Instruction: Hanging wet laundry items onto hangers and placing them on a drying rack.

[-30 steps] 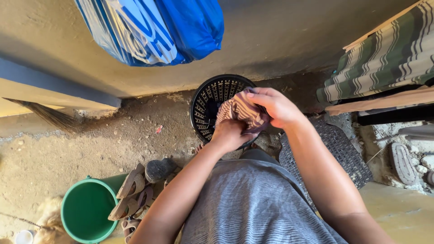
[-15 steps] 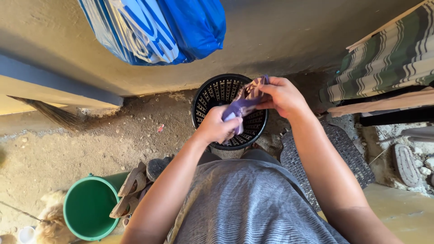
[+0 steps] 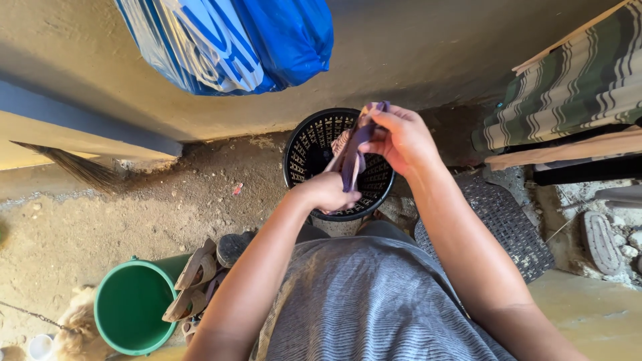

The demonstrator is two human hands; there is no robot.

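Both hands pull a purple cloth [image 3: 352, 157] taut above a black basket [image 3: 309, 144]. The right hand [image 3: 400, 139] pinches the cloth's upper end between thumb and fingers; the left hand [image 3: 329, 192] is clenched around its lower end, so the cloth runs steeply between the two grips. A patterned, brownish piece of fabric shows just beside the cloth, on its left; whether it is part of the same piece cannot be told.

Directly under the grips sits the basket, round, with perforated walls, on the dirt floor against a grey wall.

Above and left of the grips, a blue plastic bag [image 3: 234, 40] with white stripes and large white shapes hangs on the wall. To the right of the right hand lies a green striped cloth [image 3: 575, 87] on a wooden edge. Below that, a dark woven mat [image 3: 498, 220] lies on the ground.

Well below and left of the left hand stands a green bucket [image 3: 130, 304], with sandals [image 3: 197, 277] just beside its rim. Far left, a broom's bristles [image 3: 73, 167] reach along the floor.
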